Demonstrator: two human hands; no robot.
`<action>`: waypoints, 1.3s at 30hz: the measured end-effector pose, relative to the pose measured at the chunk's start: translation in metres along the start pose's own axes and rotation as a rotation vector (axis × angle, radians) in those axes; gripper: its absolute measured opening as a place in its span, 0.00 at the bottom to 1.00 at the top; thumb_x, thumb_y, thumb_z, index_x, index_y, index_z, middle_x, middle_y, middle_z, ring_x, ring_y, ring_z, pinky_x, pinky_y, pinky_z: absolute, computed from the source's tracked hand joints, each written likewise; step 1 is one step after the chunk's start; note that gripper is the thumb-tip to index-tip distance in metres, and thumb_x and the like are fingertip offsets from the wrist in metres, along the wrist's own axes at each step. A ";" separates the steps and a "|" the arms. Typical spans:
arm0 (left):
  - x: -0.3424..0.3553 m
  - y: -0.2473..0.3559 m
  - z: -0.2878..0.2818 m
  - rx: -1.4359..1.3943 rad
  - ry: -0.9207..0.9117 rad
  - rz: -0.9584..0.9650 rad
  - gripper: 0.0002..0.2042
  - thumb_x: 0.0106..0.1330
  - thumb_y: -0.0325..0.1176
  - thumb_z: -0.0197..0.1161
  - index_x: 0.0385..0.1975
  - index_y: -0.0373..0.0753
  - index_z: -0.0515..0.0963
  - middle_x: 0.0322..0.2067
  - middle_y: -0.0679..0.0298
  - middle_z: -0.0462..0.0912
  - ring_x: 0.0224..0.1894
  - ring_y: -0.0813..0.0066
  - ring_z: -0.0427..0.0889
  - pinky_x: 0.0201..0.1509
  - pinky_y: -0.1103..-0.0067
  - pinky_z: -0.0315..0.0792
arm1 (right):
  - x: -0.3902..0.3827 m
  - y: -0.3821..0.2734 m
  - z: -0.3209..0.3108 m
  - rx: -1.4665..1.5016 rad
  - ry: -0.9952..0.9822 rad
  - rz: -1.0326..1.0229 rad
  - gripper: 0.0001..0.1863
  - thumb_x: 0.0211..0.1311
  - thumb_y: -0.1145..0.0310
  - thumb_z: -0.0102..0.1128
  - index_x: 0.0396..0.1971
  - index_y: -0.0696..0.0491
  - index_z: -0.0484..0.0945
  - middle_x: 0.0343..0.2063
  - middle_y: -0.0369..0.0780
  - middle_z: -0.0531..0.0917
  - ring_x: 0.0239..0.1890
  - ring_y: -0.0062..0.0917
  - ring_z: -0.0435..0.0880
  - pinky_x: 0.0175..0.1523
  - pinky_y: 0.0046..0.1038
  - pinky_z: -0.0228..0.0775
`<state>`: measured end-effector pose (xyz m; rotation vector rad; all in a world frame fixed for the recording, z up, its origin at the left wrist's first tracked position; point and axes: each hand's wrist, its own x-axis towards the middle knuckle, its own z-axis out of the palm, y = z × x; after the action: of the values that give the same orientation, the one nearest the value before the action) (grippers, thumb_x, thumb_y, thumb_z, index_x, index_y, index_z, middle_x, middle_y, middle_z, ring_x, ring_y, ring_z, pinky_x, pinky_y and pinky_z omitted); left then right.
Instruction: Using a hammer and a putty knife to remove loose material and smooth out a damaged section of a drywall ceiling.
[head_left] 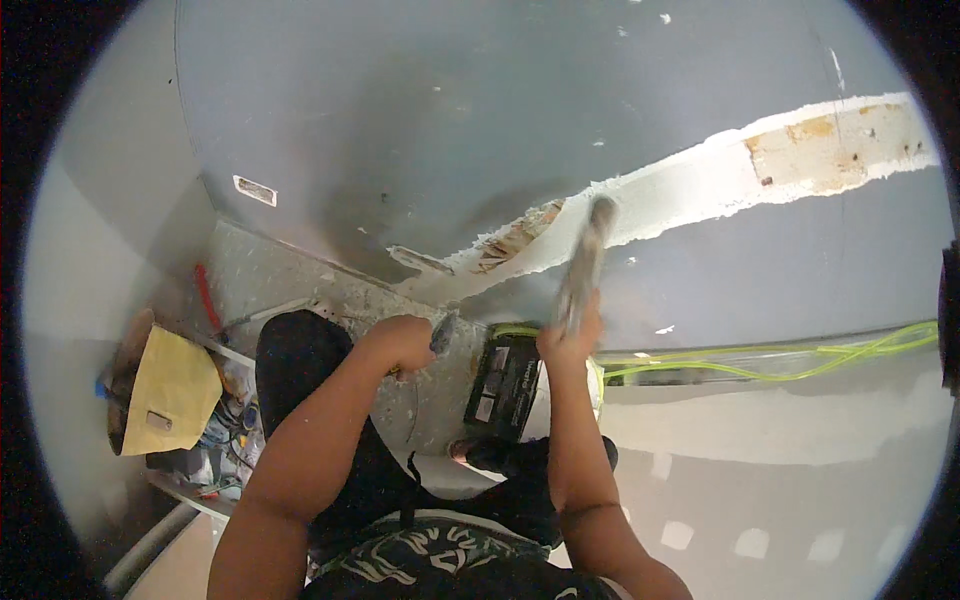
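My left hand is closed around a small dark grey object; its kind cannot be made out. My right hand grips a long, narrow grey-brown tool, smeared by motion, whose dark end points up at the wall. Behind that end runs a white strip with ragged edges across the blue-grey wall. Lower along the strip, a broken patch shows splintered brown material. Whether the tool touches the wall, I cannot tell.
Below my hands stands a black box. Yellow-green cables run along the right. At left are a yellow bag, mixed tools and a red-handled tool. The wall has a rectangular cut-out. Debris speckles the floor.
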<state>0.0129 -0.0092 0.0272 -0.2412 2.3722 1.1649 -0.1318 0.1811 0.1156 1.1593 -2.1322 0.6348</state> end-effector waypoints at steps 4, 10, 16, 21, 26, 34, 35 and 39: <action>0.031 -0.042 0.036 0.128 0.202 0.095 0.14 0.60 0.37 0.59 0.24 0.32 0.84 0.21 0.55 0.86 0.28 0.58 0.87 0.41 0.65 0.79 | 0.001 -0.018 0.001 0.130 -0.267 0.395 0.13 0.72 0.63 0.44 0.38 0.58 0.73 0.25 0.57 0.78 0.28 0.59 0.78 0.33 0.48 0.70; 0.007 -0.008 0.012 0.036 0.062 0.043 0.13 0.58 0.35 0.58 0.21 0.32 0.84 0.22 0.53 0.86 0.26 0.59 0.87 0.39 0.65 0.80 | 0.000 -0.003 0.009 -0.071 -0.046 0.180 0.20 0.76 0.57 0.40 0.39 0.58 0.74 0.17 0.43 0.74 0.19 0.34 0.77 0.27 0.35 0.67; 0.007 -0.020 0.011 0.020 0.074 0.057 0.12 0.57 0.33 0.58 0.21 0.32 0.84 0.22 0.54 0.86 0.26 0.63 0.87 0.38 0.66 0.80 | -0.012 -0.023 0.009 0.311 -0.032 0.447 0.17 0.72 0.60 0.44 0.39 0.60 0.73 0.23 0.53 0.79 0.26 0.57 0.78 0.30 0.44 0.69; 0.003 -0.007 0.004 0.035 -0.010 0.054 0.12 0.58 0.33 0.57 0.23 0.31 0.84 0.23 0.54 0.86 0.26 0.62 0.87 0.38 0.66 0.80 | 0.003 0.006 0.015 -0.021 -0.157 0.297 0.25 0.78 0.52 0.36 0.34 0.59 0.73 0.16 0.39 0.75 0.19 0.26 0.76 0.25 0.28 0.66; 0.010 -0.019 0.015 0.037 0.094 0.073 0.12 0.58 0.33 0.58 0.25 0.31 0.84 0.22 0.54 0.86 0.25 0.60 0.87 0.37 0.66 0.79 | -0.011 -0.016 0.007 0.218 -0.087 0.512 0.28 0.79 0.50 0.34 0.30 0.58 0.73 0.17 0.38 0.74 0.19 0.23 0.75 0.25 0.26 0.64; 0.012 -0.028 0.020 0.028 0.109 0.119 0.14 0.59 0.37 0.60 0.22 0.30 0.82 0.21 0.53 0.85 0.24 0.61 0.86 0.36 0.66 0.80 | 0.017 -0.057 -0.042 0.421 0.165 0.294 0.35 0.69 0.32 0.34 0.26 0.54 0.67 0.20 0.35 0.69 0.23 0.19 0.67 0.28 0.22 0.56; 0.011 -0.021 0.015 0.034 0.105 0.130 0.14 0.59 0.37 0.60 0.22 0.30 0.82 0.21 0.53 0.85 0.24 0.61 0.86 0.36 0.66 0.80 | 0.027 -0.067 -0.046 0.493 0.262 0.317 0.34 0.68 0.33 0.31 0.24 0.51 0.64 0.19 0.33 0.67 0.24 0.19 0.64 0.29 0.22 0.52; 0.010 -0.007 0.005 -0.017 -0.053 0.015 0.15 0.62 0.42 0.63 0.33 0.34 0.83 0.28 0.52 0.86 0.25 0.60 0.87 0.36 0.64 0.79 | 0.009 -0.005 -0.030 0.030 0.129 0.307 0.19 0.68 0.54 0.55 0.36 0.57 0.76 0.26 0.48 0.83 0.21 0.44 0.81 0.27 0.43 0.68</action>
<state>0.0085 -0.0089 0.0151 -0.1964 2.3233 1.1840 -0.1228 0.1938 0.1437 0.7872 -2.2124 0.8566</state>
